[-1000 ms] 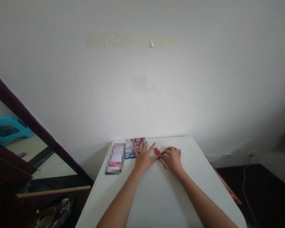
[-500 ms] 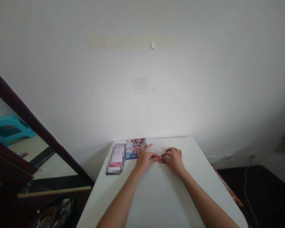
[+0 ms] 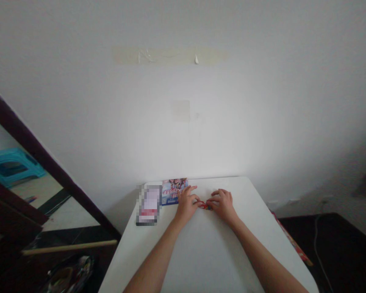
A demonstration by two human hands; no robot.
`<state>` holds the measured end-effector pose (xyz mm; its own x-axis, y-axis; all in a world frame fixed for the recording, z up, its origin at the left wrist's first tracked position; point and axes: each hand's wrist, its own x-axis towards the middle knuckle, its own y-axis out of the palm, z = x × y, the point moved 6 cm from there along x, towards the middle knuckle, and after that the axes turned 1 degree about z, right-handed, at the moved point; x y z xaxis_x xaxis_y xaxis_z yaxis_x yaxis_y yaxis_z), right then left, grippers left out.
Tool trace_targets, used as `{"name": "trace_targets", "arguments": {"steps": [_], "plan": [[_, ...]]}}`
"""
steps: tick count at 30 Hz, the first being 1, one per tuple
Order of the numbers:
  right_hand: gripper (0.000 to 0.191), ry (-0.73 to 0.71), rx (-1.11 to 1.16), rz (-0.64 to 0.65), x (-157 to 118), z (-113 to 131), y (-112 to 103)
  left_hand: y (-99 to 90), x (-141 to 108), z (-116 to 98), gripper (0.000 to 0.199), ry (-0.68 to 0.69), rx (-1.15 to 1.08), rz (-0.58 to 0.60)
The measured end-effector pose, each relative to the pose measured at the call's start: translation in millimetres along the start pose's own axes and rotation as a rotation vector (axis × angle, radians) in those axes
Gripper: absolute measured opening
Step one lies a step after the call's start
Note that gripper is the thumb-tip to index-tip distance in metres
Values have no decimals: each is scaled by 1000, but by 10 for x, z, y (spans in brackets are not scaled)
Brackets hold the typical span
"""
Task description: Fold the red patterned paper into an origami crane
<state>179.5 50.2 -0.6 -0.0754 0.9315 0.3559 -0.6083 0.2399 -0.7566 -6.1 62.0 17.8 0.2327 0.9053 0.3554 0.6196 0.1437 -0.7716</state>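
Observation:
Between my hands, low over the white table, is a small red patterned piece that looks like folded paper. My left hand pinches its left end with thumb and forefinger, the other fingers lifted. My right hand is curled over the right end, its fingertips closed on it. Much of the piece is hidden under the fingers. A printed blue and pink sheet with small figures lies behind my left hand, which covers its right edge.
A blurred-out phone-like slab lies at the table's left edge. The white wall rises right behind the table. A dark-framed mirror leans at left, showing a blue stool. A cluttered container stands below it.
My left fingers have shifted slightly on the red piece, and it now looks narrower and more folded over. My right hand has hardly moved.

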Motion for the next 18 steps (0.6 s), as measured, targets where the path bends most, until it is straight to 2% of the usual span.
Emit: {"name": "trace_targets", "arguments": {"steps": [3, 9, 14, 18], "plan": [[9, -100, 88, -42, 20, -19, 18, -25, -4, -31, 8, 45, -7, -54], [11, -170, 177, -88, 47, -34, -8, -59, -29, -38, 8, 82, -2, -112], [10, -186, 58, -221, 40, -66, -180, -52, -19, 27, 35, 39, 26, -128], [11, -193, -37, -227, 21, -60, -225, -39, -20, 57, 29, 5, 63, -98]]}}
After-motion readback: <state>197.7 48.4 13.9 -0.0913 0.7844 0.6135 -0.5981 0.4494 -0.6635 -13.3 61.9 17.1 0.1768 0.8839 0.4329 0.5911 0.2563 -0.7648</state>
